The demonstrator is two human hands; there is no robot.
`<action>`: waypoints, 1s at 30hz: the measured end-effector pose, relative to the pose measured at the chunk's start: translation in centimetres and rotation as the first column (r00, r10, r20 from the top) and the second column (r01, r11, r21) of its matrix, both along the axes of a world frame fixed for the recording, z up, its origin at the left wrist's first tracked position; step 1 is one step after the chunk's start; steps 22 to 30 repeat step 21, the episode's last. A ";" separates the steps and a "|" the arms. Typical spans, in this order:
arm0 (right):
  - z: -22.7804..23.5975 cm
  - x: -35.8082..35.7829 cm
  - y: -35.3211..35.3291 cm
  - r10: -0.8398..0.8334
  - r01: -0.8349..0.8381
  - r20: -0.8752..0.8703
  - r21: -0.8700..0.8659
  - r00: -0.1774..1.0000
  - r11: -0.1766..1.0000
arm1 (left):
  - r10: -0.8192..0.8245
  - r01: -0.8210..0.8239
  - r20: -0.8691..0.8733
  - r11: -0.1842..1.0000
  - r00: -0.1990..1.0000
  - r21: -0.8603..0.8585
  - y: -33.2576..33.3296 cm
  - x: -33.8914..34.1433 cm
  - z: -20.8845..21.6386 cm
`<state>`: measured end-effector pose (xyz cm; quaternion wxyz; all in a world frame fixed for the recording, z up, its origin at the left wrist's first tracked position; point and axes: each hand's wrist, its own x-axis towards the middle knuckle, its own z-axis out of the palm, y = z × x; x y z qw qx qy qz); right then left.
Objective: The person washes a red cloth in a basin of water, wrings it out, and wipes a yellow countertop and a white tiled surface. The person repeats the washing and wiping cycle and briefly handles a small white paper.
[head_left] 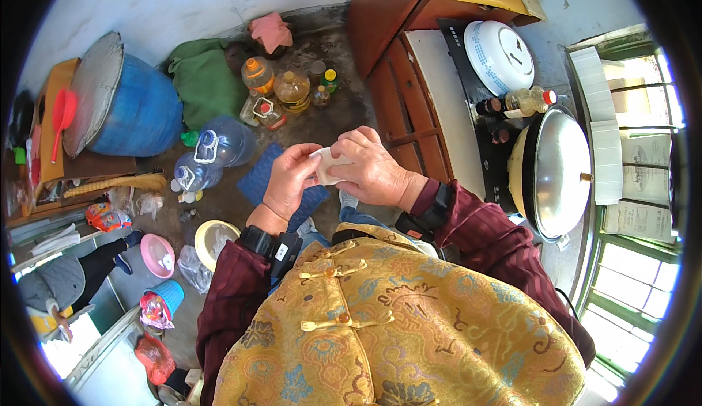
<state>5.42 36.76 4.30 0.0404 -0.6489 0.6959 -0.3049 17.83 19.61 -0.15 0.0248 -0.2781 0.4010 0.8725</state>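
In front of my chest, both hands hold a small off-white, flattish piece (pixel 330 166) that looks like dough. My left hand (pixel 295 176) grips its left edge between thumb and fingers. From the right, my right hand (pixel 373 166) curls over it, with the fingers closed on its upper and right side and covering part of it. The hands almost meet around the piece. They are held up above the floor, with a blue mat (pixel 267 183) below them. Dark bands with small black boxes sit on both wrists.
Right: a counter with a lidded wok (pixel 559 176), an enamel basin (pixel 501 57) and bottles (pixel 523 104). Ahead stand oil bottles (pixel 292 92) and a green cloth (pixel 205 81). Left: a blue barrel (pixel 139 106), water jugs (pixel 227 143), basins (pixel 157 255) and a seated person (pixel 66 282).
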 end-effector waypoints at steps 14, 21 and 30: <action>2.9 -2.0 0.1 -0.243 0.254 0.968 0.251 -0.066 0.934 | 0.040 -0.077 -0.184 0.977 0.982 -0.199 -0.7 0.8 3.1; 22.0 -0.1 0.8 0.246 0.281 0.966 -0.213 -0.085 0.936 | 0.280 -0.280 -0.038 0.925 0.959 -0.257 -6.6 7.6 1.1; 22.0 -0.1 0.8 0.246 0.281 0.966 -0.213 -0.085 0.936 | 0.280 -0.280 -0.038 0.925 0.959 -0.257 -6.6 7.6 1.1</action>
